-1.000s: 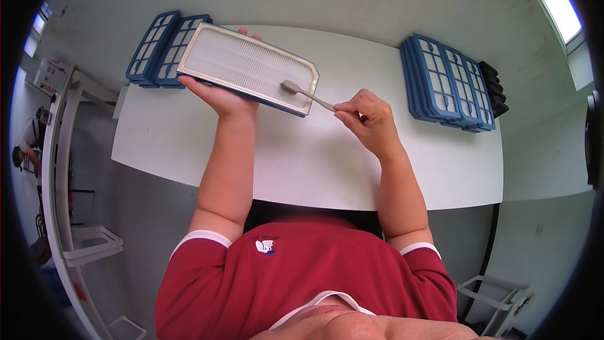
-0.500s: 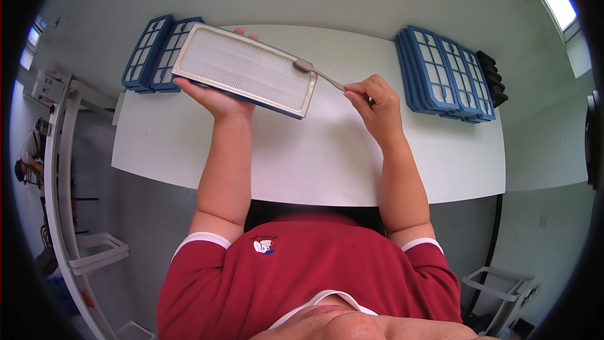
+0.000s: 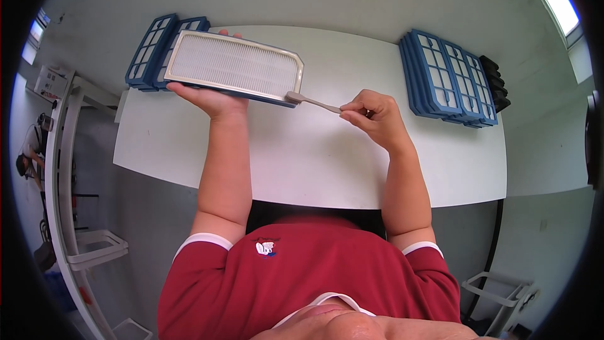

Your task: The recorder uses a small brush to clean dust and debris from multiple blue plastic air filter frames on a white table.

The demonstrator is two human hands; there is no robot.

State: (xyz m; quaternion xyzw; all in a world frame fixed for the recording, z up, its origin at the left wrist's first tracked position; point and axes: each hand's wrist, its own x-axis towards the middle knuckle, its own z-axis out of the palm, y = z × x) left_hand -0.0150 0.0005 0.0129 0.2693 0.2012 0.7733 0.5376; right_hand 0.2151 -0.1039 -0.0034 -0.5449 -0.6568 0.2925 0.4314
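Note:
My left hand (image 3: 217, 99) holds up a pleated air filter (image 3: 229, 66) from beneath, fingertips showing past its far edge and the thumb along the near one. The filter is a long rectangle with white pleats, a beige rim and a blue frame, tilted above the table. In my right hand (image 3: 375, 116) a slim grey-brown tool is pinched by its thin handle, like a small brush (image 3: 314, 103); its bristles, if any, cannot be made out. The tool's wide head rests on the rim at the filter's near right corner.
On the white table (image 3: 302, 170), blue-framed filters (image 3: 151, 47) stand at the far left, partly behind the held one. More blue filters (image 3: 443, 79) are stacked at the far right, with black parts (image 3: 495, 82) beside them. A pale rack (image 3: 60, 170) stands left of the table.
The tool's head has moved from the filter's far right corner to its near right corner. The filter has shifted slightly left and turned a little more level across the view.

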